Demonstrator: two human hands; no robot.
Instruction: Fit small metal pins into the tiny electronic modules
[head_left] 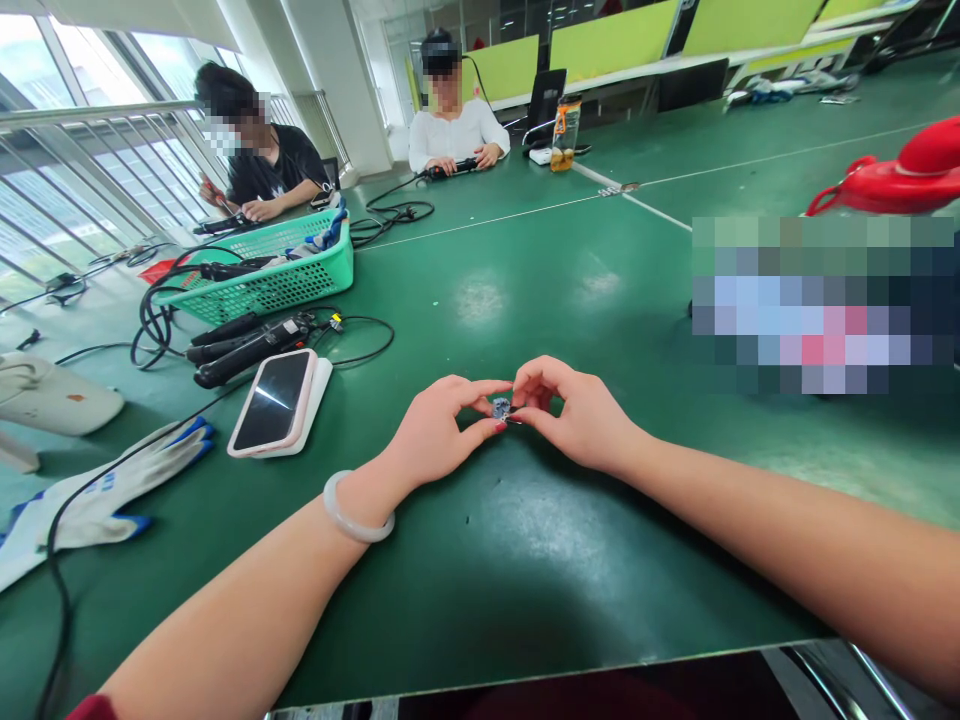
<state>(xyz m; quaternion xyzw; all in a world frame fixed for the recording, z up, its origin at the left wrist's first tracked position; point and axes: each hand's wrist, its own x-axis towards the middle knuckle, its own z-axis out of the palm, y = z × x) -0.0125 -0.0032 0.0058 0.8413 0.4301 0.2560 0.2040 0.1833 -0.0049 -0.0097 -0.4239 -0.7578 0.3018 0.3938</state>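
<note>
Clock positions are taken from the component, with twelve o'clock straight ahead of the wearer. Nearest, at eight o'clock, a pale bangle [358,515] encircles the left wrist above the green tabletop [450,590]. A white-and-blue work glove [127,480] lies between eight and nine.

The small grey metallic component [501,407] is at the dial's centre, held between the fingertips of both hands. The left hand [431,430] pinches it, thumb below and index finger above. The right hand [581,415] has thumb and bent fingers at its three o'clock edge; whether these grip it firmly cannot be told.

Handling assessment: the part appears light and stiff, probably smooth, with fine detail that could bend. Hold is best taken across its outer edges, with light fingertip pressure.

Beyond, a smartphone [276,402] rests at nine o'clock; black handheld tools [251,350] lie between nine and ten. A green perforated basket [300,285] stands at ten. Farthest, a co-worker in white [457,130] sits near twelve.
</note>
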